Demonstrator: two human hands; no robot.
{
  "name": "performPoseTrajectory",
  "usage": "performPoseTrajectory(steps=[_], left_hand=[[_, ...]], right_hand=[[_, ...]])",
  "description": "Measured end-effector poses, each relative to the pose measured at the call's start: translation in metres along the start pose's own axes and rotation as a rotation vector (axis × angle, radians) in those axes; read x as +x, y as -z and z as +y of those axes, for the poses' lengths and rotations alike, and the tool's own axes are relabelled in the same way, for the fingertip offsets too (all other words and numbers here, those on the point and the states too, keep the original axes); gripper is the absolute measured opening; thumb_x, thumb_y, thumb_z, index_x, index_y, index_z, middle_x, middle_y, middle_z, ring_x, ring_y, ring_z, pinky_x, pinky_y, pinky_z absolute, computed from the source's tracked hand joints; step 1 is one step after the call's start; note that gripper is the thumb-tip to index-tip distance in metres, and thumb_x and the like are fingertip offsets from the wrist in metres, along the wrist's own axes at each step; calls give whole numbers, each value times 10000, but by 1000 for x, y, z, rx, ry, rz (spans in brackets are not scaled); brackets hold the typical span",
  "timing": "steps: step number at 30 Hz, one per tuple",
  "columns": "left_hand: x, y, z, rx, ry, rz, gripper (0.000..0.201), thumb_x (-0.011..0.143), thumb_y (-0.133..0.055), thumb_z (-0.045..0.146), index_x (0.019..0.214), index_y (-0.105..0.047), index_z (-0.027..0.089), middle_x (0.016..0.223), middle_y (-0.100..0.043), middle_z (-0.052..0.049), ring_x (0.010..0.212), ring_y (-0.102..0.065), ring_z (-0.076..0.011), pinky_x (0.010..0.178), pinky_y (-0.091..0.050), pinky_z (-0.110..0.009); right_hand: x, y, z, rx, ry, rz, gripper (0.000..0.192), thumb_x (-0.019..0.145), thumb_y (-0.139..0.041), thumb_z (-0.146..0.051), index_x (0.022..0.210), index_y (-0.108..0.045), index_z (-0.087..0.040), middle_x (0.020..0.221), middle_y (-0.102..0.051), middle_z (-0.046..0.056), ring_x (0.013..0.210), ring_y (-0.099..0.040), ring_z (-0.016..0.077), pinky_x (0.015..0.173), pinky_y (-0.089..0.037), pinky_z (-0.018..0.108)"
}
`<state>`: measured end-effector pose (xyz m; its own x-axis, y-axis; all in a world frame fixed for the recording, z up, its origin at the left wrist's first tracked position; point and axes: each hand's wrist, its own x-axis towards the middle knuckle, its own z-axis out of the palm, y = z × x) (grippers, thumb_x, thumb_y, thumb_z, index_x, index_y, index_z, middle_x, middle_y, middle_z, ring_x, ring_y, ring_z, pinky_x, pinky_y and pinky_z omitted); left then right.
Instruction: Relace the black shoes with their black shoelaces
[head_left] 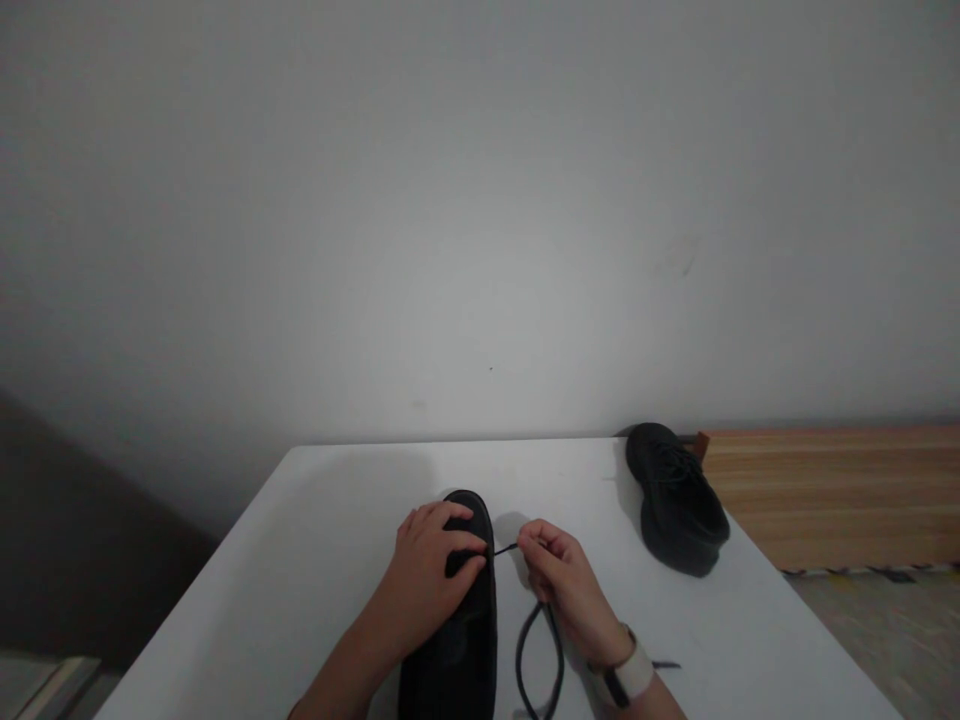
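Low in the frame, at bottom centre, I see a black shoe (459, 640) lying on the white table (315, 560), toe pointing away from me. My left hand (431, 575) lies on top of its front part, fingers curled down over the upper and pressing it. Just right of the shoe, my right hand (562, 580) pinches the black lace (538, 650) between thumb and fingertips, closed tight on it. A short taut piece of lace runs from the pinch across to the shoe's edge, and the rest hangs in a long loop on the table below the hand. On that wrist sits a watch (630, 675) with a pale band. A second black shoe (679, 500) rests well apart at the right edge of the table, near the wall (480, 200). I can read no brand or writing on anything. Wooden boards (840, 490) show at mid right.
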<state>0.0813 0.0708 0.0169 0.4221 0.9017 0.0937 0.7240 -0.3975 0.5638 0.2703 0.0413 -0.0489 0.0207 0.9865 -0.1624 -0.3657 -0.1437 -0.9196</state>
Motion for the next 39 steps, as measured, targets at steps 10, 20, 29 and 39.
performPoseTrajectory(steps=[10, 20, 29, 39], left_hand=[[-2, -3, 1, -18, 0, 12, 185, 814, -719, 127, 901, -821, 255, 1220, -696, -93, 1215, -580, -327, 1079, -396, -558], [-2, -11, 3, -57, -25, 91, 144, 803, -675, 80, 801, -749, 203, 1117, -719, -92, 1147, -597, -307, 1013, -432, -504], [-9, 10, -6, -163, 15, 267, 168, 912, -511, 239, 830, -657, 229, 984, -740, -53, 1000, -659, -258, 975, -468, -455], [-45, 60, -53, -310, 250, 604, 275, 891, -542, 493, 924, -669, 251, 1004, -718, -34, 1023, -646, -273, 949, -474, -416]], right_hand=[[-1, -6, 2, -38, -7, -11, 424, 727, -808, -539, 746, -573, -187, 531, -359, -119, 418, -211, 35, 396, -119, 209], [2, -13, 14, -155, 18, -67, 487, 700, -804, -605, 729, -568, -180, 522, -391, -114, 421, -242, 39, 401, -138, 200], [3, -11, 18, -215, 72, -59, 497, 729, -757, -651, 770, -591, -184, 576, -406, -94, 466, -273, 61, 422, -189, 205], [8, -4, 12, -402, 265, 15, 359, 804, -737, -532, 750, -674, -182, 679, -620, 9, 653, -545, 173, 631, -420, 296]])
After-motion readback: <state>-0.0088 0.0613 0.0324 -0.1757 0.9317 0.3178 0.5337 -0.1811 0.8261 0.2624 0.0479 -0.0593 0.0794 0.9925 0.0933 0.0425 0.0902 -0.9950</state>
